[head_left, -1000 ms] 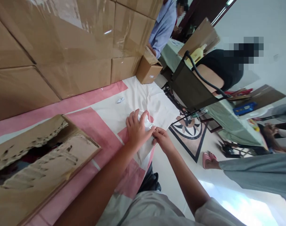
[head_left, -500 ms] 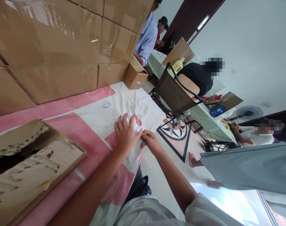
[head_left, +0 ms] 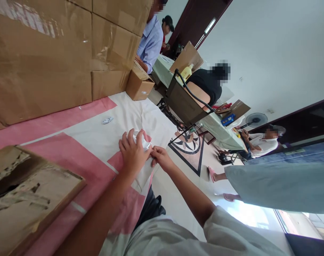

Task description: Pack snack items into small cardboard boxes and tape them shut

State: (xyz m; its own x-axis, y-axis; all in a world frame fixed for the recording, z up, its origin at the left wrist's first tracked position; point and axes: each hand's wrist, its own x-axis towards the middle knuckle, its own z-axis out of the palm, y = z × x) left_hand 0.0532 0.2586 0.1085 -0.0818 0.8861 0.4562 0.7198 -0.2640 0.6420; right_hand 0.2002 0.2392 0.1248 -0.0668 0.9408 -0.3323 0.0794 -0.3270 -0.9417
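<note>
My left hand (head_left: 131, 153) is curled round a small white packet (head_left: 144, 143), its fingers wrapped over the top. My right hand (head_left: 159, 158) pinches the packet's near end right beside the left thumb. Both hands hover low over a pink and cream sheet (head_left: 98, 142) spread on the floor. What is inside the packet is too small to make out.
Stacked taped cartons (head_left: 52, 53) fill the left. A torn open carton (head_left: 23, 192) lies near left. A small crumpled wrapper (head_left: 107, 120) lies on the sheet. A small box (head_left: 139, 83), a folding chair (head_left: 183, 105), a green-covered table (head_left: 217, 124) and several people stand beyond.
The view has swung, so hands and sheet sit further left and lower in frame. My hands keep the same hold on the packet.
</note>
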